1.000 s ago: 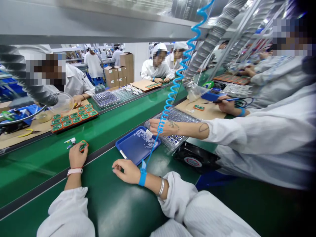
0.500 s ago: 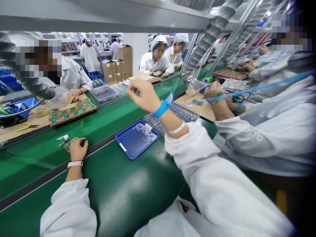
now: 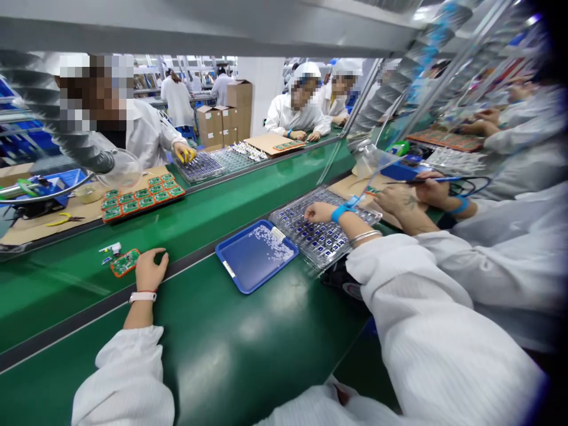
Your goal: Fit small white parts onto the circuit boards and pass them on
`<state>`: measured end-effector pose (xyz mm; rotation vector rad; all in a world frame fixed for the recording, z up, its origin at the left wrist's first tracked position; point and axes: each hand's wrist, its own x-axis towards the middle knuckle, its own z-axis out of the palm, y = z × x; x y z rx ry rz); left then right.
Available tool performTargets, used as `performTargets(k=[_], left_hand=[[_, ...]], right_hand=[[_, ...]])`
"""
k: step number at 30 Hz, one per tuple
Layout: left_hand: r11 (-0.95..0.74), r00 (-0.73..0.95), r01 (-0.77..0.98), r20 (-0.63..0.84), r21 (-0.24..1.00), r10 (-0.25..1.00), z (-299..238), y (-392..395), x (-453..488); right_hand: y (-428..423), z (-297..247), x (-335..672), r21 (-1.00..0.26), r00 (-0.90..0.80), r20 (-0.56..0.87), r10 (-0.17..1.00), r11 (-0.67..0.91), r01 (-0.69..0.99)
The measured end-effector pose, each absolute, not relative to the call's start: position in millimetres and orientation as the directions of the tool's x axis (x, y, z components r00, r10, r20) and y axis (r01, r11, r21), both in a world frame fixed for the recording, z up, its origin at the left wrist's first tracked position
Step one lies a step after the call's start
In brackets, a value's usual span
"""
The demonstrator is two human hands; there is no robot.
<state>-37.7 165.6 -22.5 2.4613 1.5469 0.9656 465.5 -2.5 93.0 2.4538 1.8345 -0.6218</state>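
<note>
My left hand [image 3: 151, 271] rests on the green belt, thumb and index finger curved with a gap between them. Beside its outer edge lies a green circuit board [image 3: 125, 262] with an orange border; I cannot tell whether the hand touches it. A small white connector part [image 3: 110, 248] lies just beyond the board. My right hand [image 3: 320, 213], with a blue wrist strap [image 3: 341, 212], reaches down over a clear plastic tray [image 3: 317, 260] of small blue-and-silver components. Its fingertips are pinched together among them, and what they hold is hidden.
A blue tray [image 3: 244, 266] with small white pieces sits between my hands. Across the belt are a panel of circuit boards [image 3: 142, 198], yellow pliers [image 3: 64, 219] and a co-worker's gloved hand [image 3: 184, 152]. A fume hose [image 3: 66, 142] hangs left; a neighbour's hands [image 3: 402, 201] work at right.
My right hand has moved down and right from the air onto the component tray. My left hand has shifted slightly right, baring more of the circuit board. The view has turned a little left.
</note>
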Motion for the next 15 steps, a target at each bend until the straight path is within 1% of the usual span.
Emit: performTargets(k=[1, 3, 7, 11, 13, 15], left_hand=[[-0.486, 0.290, 0.788, 0.467, 0.378, 0.835, -21.7, 165.0, -37.6], [-0.486, 0.291, 0.789, 0.469, 0.376, 0.834, -20.1, 164.4, -37.1], [-0.481, 0.287, 0.787, 0.462, 0.385, 0.839, -18.3, 164.3, -36.2], [-0.459, 0.276, 0.799, 0.442, 0.388, 0.854, -17.7, 164.0, -35.9], [-0.448, 0.271, 0.807, 0.432, 0.385, 0.860, -17.2, 163.3, -35.8], [-0.437, 0.266, 0.813, 0.424, 0.384, 0.866, -16.6, 162.7, -35.7]], right_hand=[[-0.9, 89.2, 467.4, -0.209, 0.233, -0.336, 0.913, -0.313, 0.927], [1.8, 83.1, 469.9, -0.140, 0.253, -0.352, 0.901, -0.318, 0.938], [3.8, 76.5, 471.5, -0.021, 0.321, -0.341, 0.883, -0.348, 0.937], [4.2, 74.8, 471.4, 0.081, 0.335, -0.351, 0.875, -0.328, 0.941], [4.2, 74.3, 471.5, 0.103, 0.331, -0.357, 0.873, -0.316, 0.943], [4.0, 73.9, 472.4, 0.097, 0.330, -0.363, 0.871, -0.317, 0.944]])
